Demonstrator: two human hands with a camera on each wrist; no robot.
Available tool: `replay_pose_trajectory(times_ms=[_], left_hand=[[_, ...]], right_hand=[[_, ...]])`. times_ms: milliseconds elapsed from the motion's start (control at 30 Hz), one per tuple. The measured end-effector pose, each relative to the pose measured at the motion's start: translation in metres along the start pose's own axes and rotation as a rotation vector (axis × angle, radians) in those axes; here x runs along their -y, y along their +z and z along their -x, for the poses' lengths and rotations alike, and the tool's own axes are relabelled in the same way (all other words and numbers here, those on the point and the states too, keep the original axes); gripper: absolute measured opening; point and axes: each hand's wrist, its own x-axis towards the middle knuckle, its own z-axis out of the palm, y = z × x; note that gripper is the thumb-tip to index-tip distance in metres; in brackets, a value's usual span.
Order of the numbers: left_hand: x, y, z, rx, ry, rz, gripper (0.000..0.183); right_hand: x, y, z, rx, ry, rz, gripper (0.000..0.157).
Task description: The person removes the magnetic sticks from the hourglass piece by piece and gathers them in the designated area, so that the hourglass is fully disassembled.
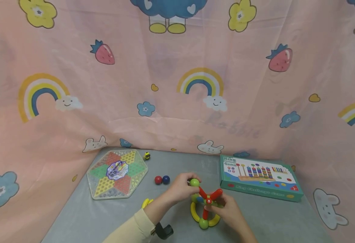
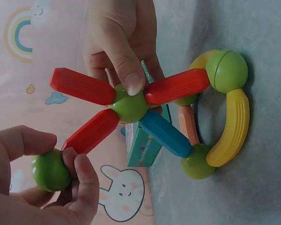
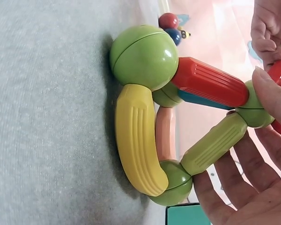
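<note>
A magnetic ball-and-rod toy stands on the table on a ring of curved yellow rods, a pink rod and green balls. Straight red, blue and light green rods slope up from that ring to a green center ball. Two more red rods stick out above it. My right hand grips the center ball, thumb on top and fingers beneath. With thumb and fingertips, my left hand pinches another green ball at the tip of one upper red rod. The other upper red rod has a bare end.
Behind, a red ball and a blue ball sit side by side. A hexagonal game board lies left, with a small bee figure nearby. At right is a green game box. Yellow pieces lie near my left forearm.
</note>
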Motion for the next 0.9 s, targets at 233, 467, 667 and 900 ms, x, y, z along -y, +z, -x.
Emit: replay_pose_trajectory(times_ms=[233,467,667,900], left_hand=[[0.000,-0.001,0.001,0.029,-0.043,0.139,0.026],[0.001,-0.006,0.003,0.035,-0.047,0.197,0.029],[0.009,-0.015,0.005,-0.032,0.006,0.054,0.041],[0.016,-0.029,-0.001,-0.199,0.138,-0.248,0.039]], right_hand=[[0.002,-0.001,-0.001,0.004,0.030,0.047,0.045],[0.001,0.000,-0.001,0.005,0.032,0.056,0.046],[0.001,0.000,0.000,0.003,0.013,0.050,0.046],[0.001,0.000,0.001,-0.003,0.008,0.038,0.044]])
